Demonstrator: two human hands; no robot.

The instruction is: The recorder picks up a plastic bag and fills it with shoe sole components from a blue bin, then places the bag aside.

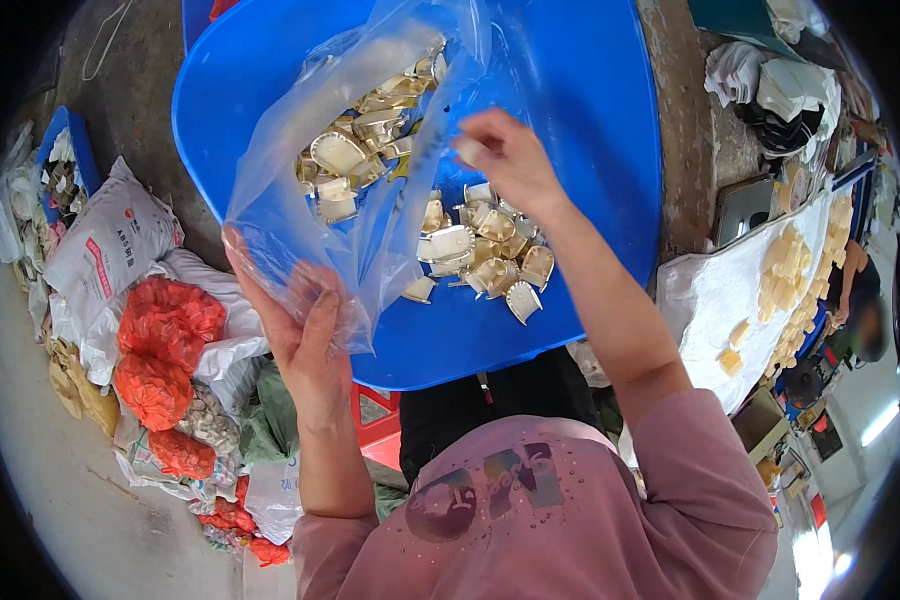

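A large clear plastic bag (pixel 260 200) lies with its mouth spread over a blue tabletop (pixel 600 200). Several shiny cream-gold curved plastic parts (pixel 338 152) show through its film. My left hand (pixel 305 325) grips the near left edge of the bag, its fingers partly behind the film. To the right of the bag is my right hand (pixel 505 155), its fingers pinched together; what they hold, if anything, is too small to make out. Below that hand, a loose heap of the same kind of parts (pixel 495 250) sits on the tabletop, close to the bag's right side.
White sacks (pixel 105 235) and red bags (pixel 175 320) are piled on the floor at the left. A red stool (pixel 375 430) shows under the table's near edge. On the right, yellowish pieces (pixel 785 270) lie on a white sheet (pixel 685 300); another person (pixel 860 290) is farther right.
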